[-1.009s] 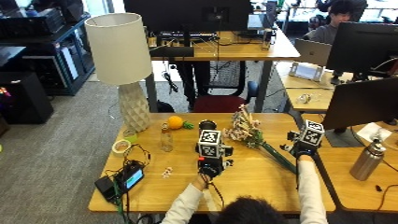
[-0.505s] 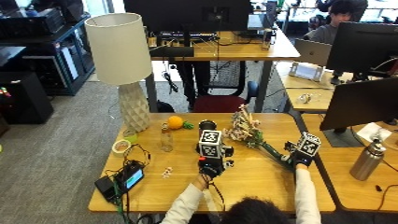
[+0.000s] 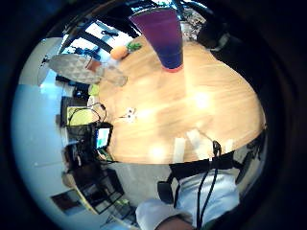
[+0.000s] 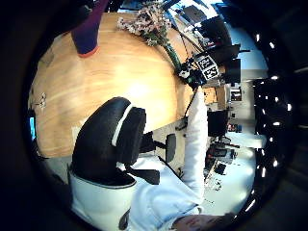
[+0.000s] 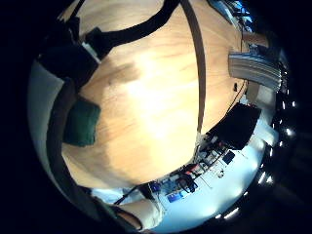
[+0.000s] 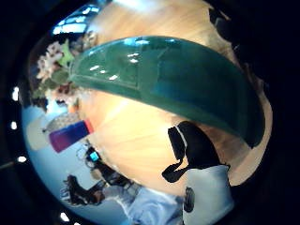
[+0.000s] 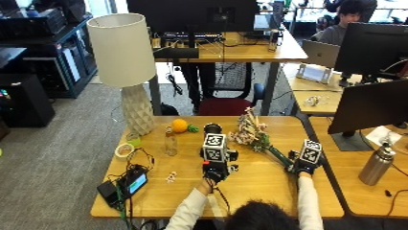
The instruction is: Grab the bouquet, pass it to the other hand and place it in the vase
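Observation:
The bouquet [image 7: 252,134] lies on the wooden table [image 7: 255,187], its pale flowers toward the far side and its green stems running to the right. My right hand [image 7: 302,165] sits low over the stem ends. In the right thumb side palm view the green stem [image 6: 159,79] passes close across the palm, and the thumb [image 6: 192,150] stands apart from it. A dark vase [image 7: 211,128] stands upright left of the flowers. In front of the vase my left hand [image 7: 217,171] rests on the table, relaxed and holding nothing.
A tall lamp [image 7: 124,62] stands at the table's far left, with an orange [image 7: 180,125], a small glass bottle [image 7: 169,141] and a tape roll [image 7: 124,150] near it. A cabled device [image 7: 130,184] sits front left. A metal bottle [image 7: 376,165] stands on the right-hand desk.
My right hand has come down and slightly nearer, from above the table onto the stem ends. The left hand, the vase and the bouquet have stayed where they were.

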`<act>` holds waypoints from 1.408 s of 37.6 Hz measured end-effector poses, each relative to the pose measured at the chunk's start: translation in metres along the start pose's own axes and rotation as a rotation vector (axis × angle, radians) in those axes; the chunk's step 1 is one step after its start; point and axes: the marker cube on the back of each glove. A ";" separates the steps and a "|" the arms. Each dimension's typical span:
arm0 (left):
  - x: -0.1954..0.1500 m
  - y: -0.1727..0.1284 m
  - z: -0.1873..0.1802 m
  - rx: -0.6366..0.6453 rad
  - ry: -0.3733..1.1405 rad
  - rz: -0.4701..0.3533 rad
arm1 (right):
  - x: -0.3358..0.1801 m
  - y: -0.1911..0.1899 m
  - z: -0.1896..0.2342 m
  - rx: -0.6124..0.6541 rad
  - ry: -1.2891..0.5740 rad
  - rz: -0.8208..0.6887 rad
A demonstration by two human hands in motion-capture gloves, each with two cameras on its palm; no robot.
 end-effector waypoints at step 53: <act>0.018 -0.054 -0.074 0.108 0.582 0.039 | -0.087 0.029 -0.114 0.980 -0.755 -0.356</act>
